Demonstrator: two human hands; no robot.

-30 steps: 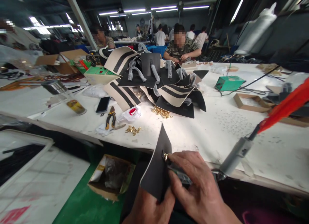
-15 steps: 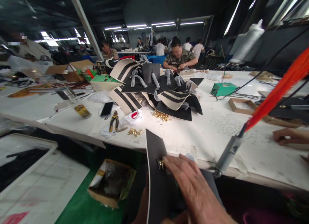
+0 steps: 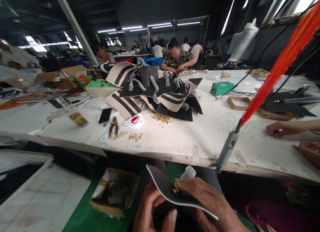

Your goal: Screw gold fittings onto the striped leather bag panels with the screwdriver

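Light comes from white fluorescent tubes (image 3: 188,23) beyond the far edge of the tabletop (image 3: 162,138) and from a window (image 3: 302,4) above its far right corner. The tabletop is bright; below its near edge is dim. The gold-coloured fitting (image 3: 176,189) glints. Distortion stretches the tabletop's left end, slightly blurred.

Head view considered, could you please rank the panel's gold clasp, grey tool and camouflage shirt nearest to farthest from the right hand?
1. Gold clasp: at the right hand.
2. Grey tool: ahead, to the right.
3. Camouflage shirt: across the table.
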